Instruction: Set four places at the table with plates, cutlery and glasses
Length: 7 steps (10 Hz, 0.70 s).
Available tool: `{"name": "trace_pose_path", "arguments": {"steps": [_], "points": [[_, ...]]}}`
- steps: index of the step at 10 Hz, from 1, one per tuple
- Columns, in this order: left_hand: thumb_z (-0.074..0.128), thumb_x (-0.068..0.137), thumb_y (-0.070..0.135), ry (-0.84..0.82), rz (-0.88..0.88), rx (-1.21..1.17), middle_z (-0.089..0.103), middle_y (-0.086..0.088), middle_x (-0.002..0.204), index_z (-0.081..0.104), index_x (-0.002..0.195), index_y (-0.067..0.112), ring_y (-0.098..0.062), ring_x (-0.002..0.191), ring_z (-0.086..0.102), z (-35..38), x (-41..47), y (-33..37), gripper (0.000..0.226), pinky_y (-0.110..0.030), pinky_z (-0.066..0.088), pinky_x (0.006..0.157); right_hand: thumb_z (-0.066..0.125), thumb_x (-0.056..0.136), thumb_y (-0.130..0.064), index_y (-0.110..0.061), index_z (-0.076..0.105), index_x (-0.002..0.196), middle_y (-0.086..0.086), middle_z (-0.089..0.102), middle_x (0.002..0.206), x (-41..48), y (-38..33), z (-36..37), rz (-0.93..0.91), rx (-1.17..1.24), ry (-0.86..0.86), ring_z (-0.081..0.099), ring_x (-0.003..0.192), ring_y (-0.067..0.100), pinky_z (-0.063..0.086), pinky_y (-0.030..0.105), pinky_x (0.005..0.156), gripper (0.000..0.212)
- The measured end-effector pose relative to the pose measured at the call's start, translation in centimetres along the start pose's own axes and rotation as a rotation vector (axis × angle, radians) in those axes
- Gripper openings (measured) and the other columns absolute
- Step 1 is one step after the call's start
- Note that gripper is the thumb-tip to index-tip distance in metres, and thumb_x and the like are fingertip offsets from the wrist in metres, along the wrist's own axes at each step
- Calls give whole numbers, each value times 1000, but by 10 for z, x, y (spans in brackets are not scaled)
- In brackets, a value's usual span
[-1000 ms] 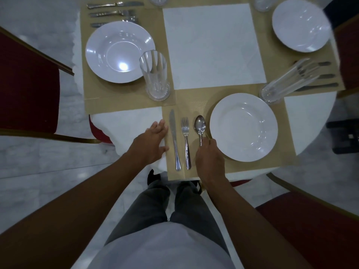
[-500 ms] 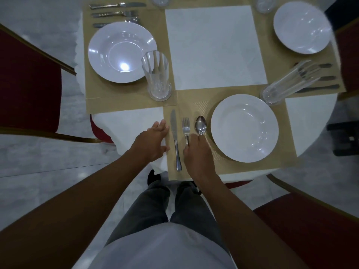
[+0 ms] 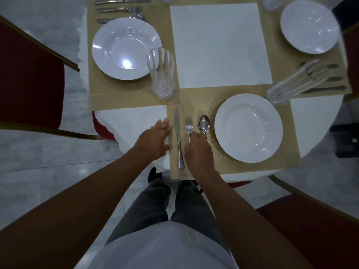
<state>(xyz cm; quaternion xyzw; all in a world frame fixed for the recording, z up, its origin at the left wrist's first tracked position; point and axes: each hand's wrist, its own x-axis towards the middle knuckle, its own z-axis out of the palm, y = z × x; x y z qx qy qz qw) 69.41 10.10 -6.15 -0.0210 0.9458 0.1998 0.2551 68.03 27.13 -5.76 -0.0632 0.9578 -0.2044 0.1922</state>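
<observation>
Setting: round table (image 3: 219, 45) under a white cloth, seen from above on a pale marble floor, with a red left chair (image 3: 29, 74) and a red right chair (image 3: 314, 233) drawn near it.
Right grip: right hand (image 3: 198, 150) lies over the lower handles of the fork (image 3: 188, 124) and the spoon (image 3: 204, 123), with its fingers bent down onto them. I cannot tell whether they pinch a piece or only press on it.
Change at the right: a second ago this hand sat on the spoon's handle, close to the plate. It has since slid left and now covers the fork's handle too.
Left grip: left hand (image 3: 155, 140) holds nothing. It rests flat on the cloth with its fingers straight, their tips at the left edge of the near placemat (image 3: 233, 168), just beside the knife (image 3: 178, 136). It has hardly moved.
Cutlery: knife, fork and spoon lie side by side and parallel, heads pointing away from the person, in the same order as before.
Near plate (image 3: 248, 128): white and deep, on the same placemat, just right of the spoon.
Near glass (image 3: 295, 82): clear, at the plate's far right corner, and it looks slanted in the wide view.
Left place: left plate (image 3: 126, 48) with the left cutlery (image 3: 120, 10) beyond it and the left glass (image 3: 162, 74) upright beside it.
Right place: far plate (image 3: 309, 26), with the right cutlery (image 3: 330, 78) partly behind the near glass.
</observation>
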Motion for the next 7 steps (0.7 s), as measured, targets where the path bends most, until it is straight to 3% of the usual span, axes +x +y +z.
{"name": "trace_pose_path", "arguments": {"steps": [3,6,7], "points": [[63,93,40,-8,13,14,5,0,165,19,156,19,-23,152,8,-1,0,0,80,-46,28,119,49,104,-15,-6,60,122,9,63,114,-1,-4,-1,51,14,6,65,96,18,56,28,82,23],[54,100,27,-38,68,-27,0,-2,165,12,158,18,-25,152,2,-3,-6,-2,73,-47,23,120,50,101,-21,-12,59,102,-2,52,94,-19,-1,-4,90,4,107,55,82,13,40,24,69,13],[49,102,26,-37,77,-28,3,-4,166,12,158,17,-28,152,6,-6,-7,0,67,-48,23,120,52,99,-21,-13,59,104,-2,51,97,-28,-1,-6,108,36,149,58,87,14,39,21,69,12]]}}
